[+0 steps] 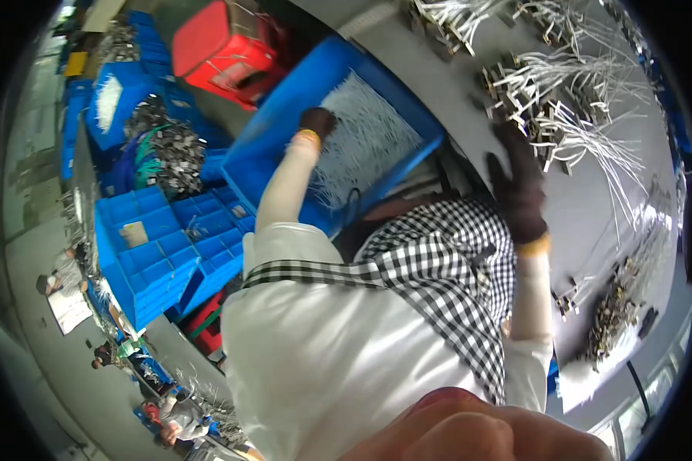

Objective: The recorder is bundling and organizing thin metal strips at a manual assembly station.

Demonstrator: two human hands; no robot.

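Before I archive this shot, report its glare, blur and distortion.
In the head view, glare whitens the grey table at lower right; in the head view, the gloved right hand looks slightly soft-edged; in the head view, the fisheye bows the outer scene toward dark side margins; in the head view, people at lower left are small and indistinct.

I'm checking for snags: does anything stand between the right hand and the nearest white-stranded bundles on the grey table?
Nothing visible does: the gloved right hand, fingers spread, is right beside the white-stranded bundles on the grey table. Whether they touch, I can't tell.
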